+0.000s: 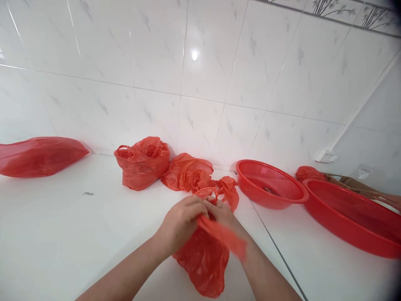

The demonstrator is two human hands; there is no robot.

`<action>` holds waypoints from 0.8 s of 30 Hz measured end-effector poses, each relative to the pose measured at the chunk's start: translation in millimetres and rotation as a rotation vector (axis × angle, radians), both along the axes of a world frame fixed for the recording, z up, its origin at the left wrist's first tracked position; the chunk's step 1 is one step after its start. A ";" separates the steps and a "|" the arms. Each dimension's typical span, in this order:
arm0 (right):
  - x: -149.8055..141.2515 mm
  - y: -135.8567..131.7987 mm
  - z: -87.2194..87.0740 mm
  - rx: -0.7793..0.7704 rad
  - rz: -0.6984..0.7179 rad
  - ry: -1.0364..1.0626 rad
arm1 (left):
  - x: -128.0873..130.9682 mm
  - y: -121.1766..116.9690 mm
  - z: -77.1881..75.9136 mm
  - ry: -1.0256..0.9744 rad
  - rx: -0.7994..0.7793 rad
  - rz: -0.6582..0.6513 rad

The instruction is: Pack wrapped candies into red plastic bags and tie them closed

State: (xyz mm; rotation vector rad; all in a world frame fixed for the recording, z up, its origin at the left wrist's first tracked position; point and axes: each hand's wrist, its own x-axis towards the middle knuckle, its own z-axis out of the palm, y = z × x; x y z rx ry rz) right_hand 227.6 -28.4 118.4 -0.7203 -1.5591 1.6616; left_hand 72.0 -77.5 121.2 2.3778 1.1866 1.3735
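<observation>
A red plastic bag [203, 263] with something inside sits on the white table in front of me. Both hands meet over its gathered top. My left hand [184, 219] is closed on the bag's neck, and a blurred strip of red plastic sticks out from it across my right wrist. My right hand [221, 211] is closed around another part of the bag's top, beside the left. The fingertips partly hide each other. Just beyond lie crumpled red plastic bags [188, 171], close to the hands.
Against the tiled wall stand another filled red bag [142, 165] and, far left, a long red bag [44, 156]. To the right are a red colander [269, 184] and a large red basin [351, 217]. Another person's hand [391, 200] shows at the right edge, near a cardboard box [351, 184].
</observation>
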 end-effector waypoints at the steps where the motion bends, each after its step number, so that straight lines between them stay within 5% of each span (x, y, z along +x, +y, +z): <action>1: 2.1 -0.1 -1.7 -0.031 0.035 0.028 | -1.5 3.8 -1.4 -0.097 -0.044 0.074; 4: 8.0 0.1 -7.0 -0.075 0.154 0.128 | -8.3 11.2 -1.9 -0.330 -0.228 0.154; 10: 10.4 4.4 -11.0 -0.035 0.115 0.092 | -9.7 7.8 -4.9 -0.641 -0.643 -0.142; 15: 8.8 3.4 -1.9 0.183 0.015 -0.156 | -6.8 6.5 -6.9 -0.743 -0.670 -0.107; 20: 0.6 8.2 -9.4 0.479 -0.400 -0.554 | -1.8 2.1 -5.8 -0.581 -0.629 -0.047; 24: -5.3 8.6 -14.4 0.512 -0.437 -0.449 | 2.3 -0.1 -10.9 -0.437 -0.607 0.068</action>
